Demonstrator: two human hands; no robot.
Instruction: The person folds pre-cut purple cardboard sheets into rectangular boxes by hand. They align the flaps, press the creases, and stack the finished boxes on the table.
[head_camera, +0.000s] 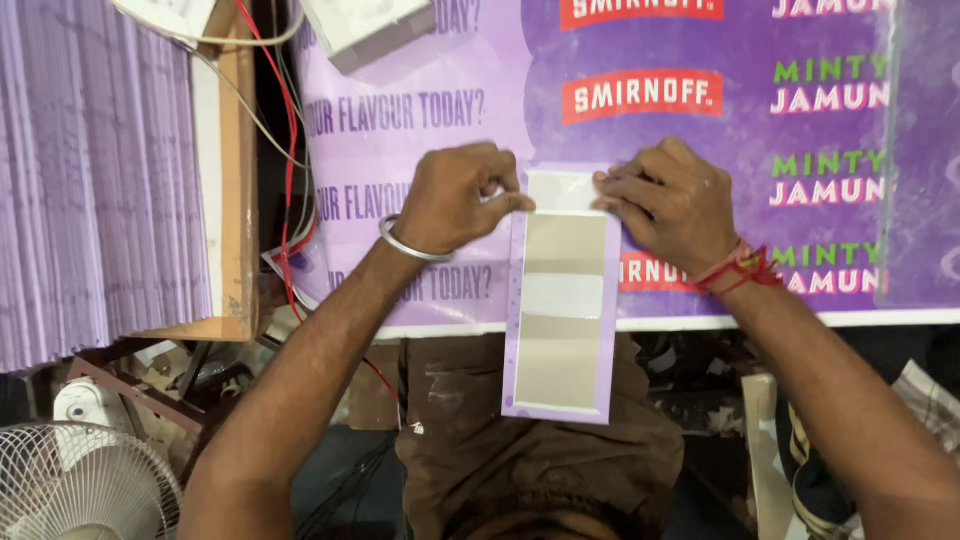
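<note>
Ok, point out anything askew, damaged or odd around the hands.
Nothing looks damaged. The flat purple-bordered card lies straight, but about half of it overhangs the table edge, held only at its top by the left hand and right hand. Loose red and white wires trail down beside the table.

We see bare forearms, silver bangle (410, 244) on left wrist at 9 o'clock, red thread band (738, 268) on right wrist, brown stained trousers (530, 450).
</note>
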